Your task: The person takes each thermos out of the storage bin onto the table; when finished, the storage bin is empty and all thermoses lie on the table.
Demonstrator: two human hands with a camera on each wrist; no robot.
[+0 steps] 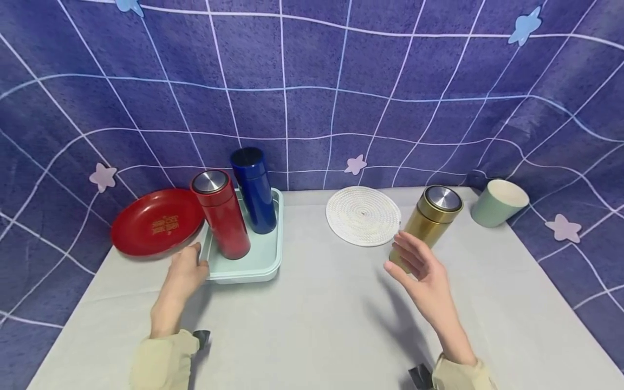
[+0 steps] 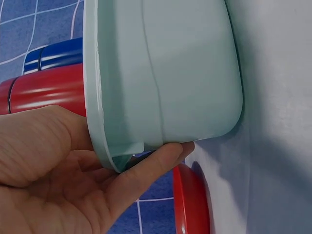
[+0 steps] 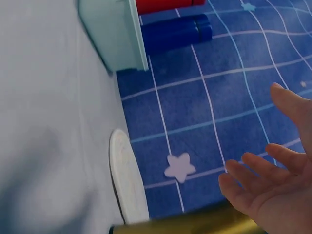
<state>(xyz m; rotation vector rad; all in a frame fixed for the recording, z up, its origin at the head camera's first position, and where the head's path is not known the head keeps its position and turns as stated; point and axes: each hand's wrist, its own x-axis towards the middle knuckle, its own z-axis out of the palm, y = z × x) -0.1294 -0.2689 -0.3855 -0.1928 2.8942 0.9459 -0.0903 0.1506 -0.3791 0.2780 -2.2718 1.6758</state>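
My left hand (image 1: 187, 269) grips the left edge of a pale green tray (image 1: 265, 273), and the left wrist view shows its fingers at the tray's rim (image 2: 92, 87). A red thermos (image 1: 225, 222) and a blue thermos (image 1: 257, 197) stand upright in the tray, the blue one behind. My right hand (image 1: 426, 273) hovers beside a gold thermos (image 1: 429, 222) with a silver lid, overlapping its lower part in the head view. Its fingers are spread and loosely bent, holding nothing; the right wrist view shows the gold thermos (image 3: 195, 222) just beyond them.
A red plate (image 1: 146, 227) with gold lettering lies left of the tray. Between tray and gold thermos, towards the back, is a round white woven mat (image 1: 362, 215). A pale green cup (image 1: 498, 203) stands at the back right. Blue cloth (image 1: 312, 114) hangs behind the white table (image 1: 317, 330).
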